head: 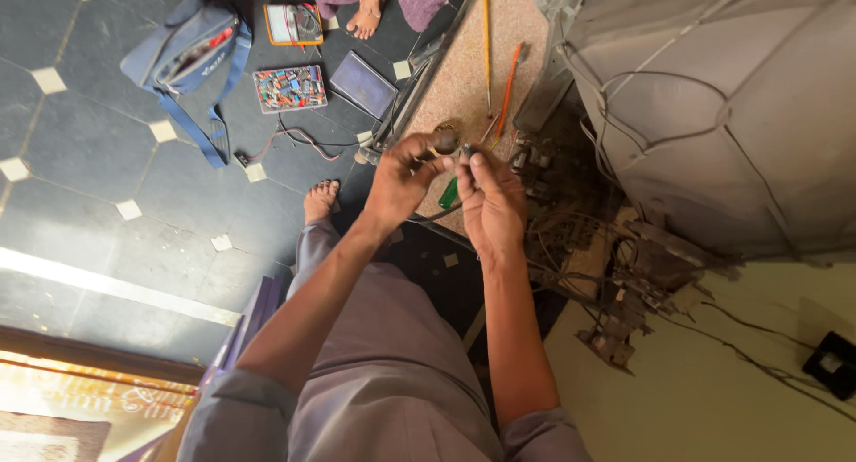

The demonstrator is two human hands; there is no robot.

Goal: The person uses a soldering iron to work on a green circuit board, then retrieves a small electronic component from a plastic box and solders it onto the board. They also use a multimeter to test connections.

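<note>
Here a small dark round part (445, 142) is held between the two hands, pinched at the fingertips in front of the body. The left hand (403, 178) is closed around it from the left, thumb and forefinger curled on its rim. The right hand (492, 203) meets it from the right, its fingers pressed together on a thin metal piece (467, 151) that touches the part; whether that piece is a lead or a tool tip cannot be told. The part lies between the hands, slightly nearer the left one, and no long axis is shown, since it reads as round. A green handle (448, 193) is seen just below the fingers, slanting down and to the left, apparently tucked under the right hand.

Just beyond the hands a speckled pink board (464, 65) is laid out, with a yellow-shafted tool (487, 47) and an orange-shafted tool (507, 87) lying on it, both pointing away from the person. To the right a dusty circuit chassis (580, 239) with tangled wires is exposed beneath the grey back of a large picture tube (713, 105).

Farther left, on the dark tiled floor (89, 159), a blue bag (183, 56), a tray of small coloured components (289, 88) and a meter (292, 23) are set out, and another person's bare foot (366, 20) is seen at the far edge.
</note>
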